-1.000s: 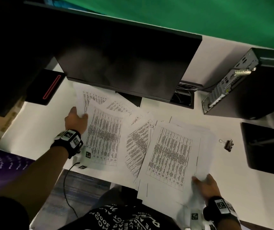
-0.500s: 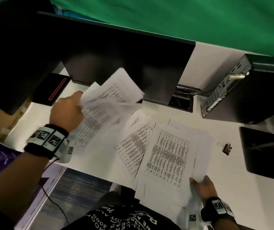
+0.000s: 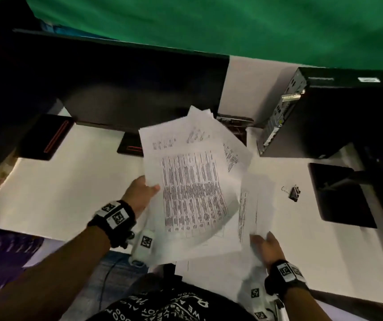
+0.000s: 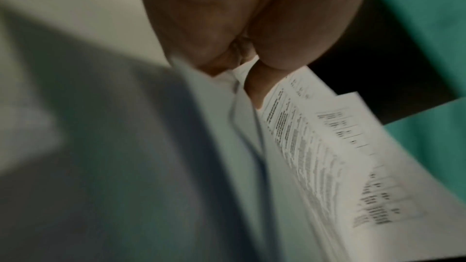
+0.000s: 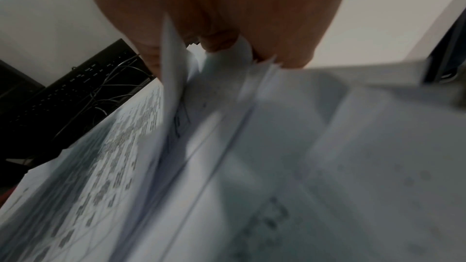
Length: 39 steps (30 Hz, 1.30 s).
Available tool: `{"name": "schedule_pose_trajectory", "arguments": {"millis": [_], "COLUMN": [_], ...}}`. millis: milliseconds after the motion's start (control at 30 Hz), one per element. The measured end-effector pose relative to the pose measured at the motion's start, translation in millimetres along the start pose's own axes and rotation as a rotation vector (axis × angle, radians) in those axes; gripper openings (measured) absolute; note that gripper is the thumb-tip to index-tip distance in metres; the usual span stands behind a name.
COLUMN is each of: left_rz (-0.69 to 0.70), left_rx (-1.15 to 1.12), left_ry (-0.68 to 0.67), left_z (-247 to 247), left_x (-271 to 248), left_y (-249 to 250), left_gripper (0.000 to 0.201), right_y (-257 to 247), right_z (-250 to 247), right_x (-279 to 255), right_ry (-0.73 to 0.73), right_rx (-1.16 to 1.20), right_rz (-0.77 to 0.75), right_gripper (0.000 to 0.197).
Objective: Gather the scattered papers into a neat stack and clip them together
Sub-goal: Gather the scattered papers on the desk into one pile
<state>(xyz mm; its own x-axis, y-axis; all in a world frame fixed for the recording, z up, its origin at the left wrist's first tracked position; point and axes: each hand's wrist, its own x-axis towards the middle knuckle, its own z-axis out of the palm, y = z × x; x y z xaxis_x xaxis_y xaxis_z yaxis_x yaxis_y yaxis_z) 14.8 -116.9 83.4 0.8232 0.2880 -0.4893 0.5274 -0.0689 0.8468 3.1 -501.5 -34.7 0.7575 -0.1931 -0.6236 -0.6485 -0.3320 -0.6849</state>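
The left hand's fingers [image 4: 254, 87] pinch the edge of a fanned bundle of white printed paper sheets [image 3: 192, 188], thumb on the top page and the rest beneath, and the left hand [image 3: 139, 195] holds this bundle raised and tilted above the table. In the right wrist view the right hand's fingers [image 5: 219, 41] are curled among the edges of more white sheets [image 5: 252, 146], gripping several at once (the sheets are too blurred to count). The right hand [image 3: 267, 249] sits at the near right corner of this second pile, which lies on the white table [image 3: 70, 193] partly under the raised bundle. A small black binder clip with wire handles [image 3: 293, 193] lies on the table just right of the papers, touching nothing. Beyond stand a wide black monitor [image 3: 128, 89], a black computer tower [image 3: 324, 117] and a flat black pad [image 3: 341, 195].
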Motion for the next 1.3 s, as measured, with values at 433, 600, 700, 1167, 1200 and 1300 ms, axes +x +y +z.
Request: {"name": "schedule_pose_trajectory", "arguments": {"millis": [433,600,700,1167,1200,1300], "left_rz": [-0.045,0.049,0.122,-0.166,-0.143,-0.129], "left_rx": [0.555,0.608,0.798,1.008,0.996,0.951], "left_ry": [0.004,-0.101,-0.203,0.120,0.142,0.187], "left_z": [76,108,125,30,35,46], "left_x": [12,7,9,71,66,56], "left_y": [-60,-62,-64,-70,-72,-74], "left_gripper": [0.045,0.052,0.038,0.097,0.094,0.090], "right_y": [6,2,7,2,2,1], "right_z": [-2,-6,-5,-3,-4,-3], "right_x": [-5,-12,-12,-9,-7,-4], "right_ry": [-0.041,-0.061,-0.063,-0.068,-0.076,-0.070], "right_rx": [0.093,0.196,0.055,-0.022,-0.014,-0.060], "right_rz": [0.022,-0.013,-0.070,-0.057,-0.045,-0.045], "right_gripper": [0.033,0.037,0.054,0.037,0.037,0.033]}}
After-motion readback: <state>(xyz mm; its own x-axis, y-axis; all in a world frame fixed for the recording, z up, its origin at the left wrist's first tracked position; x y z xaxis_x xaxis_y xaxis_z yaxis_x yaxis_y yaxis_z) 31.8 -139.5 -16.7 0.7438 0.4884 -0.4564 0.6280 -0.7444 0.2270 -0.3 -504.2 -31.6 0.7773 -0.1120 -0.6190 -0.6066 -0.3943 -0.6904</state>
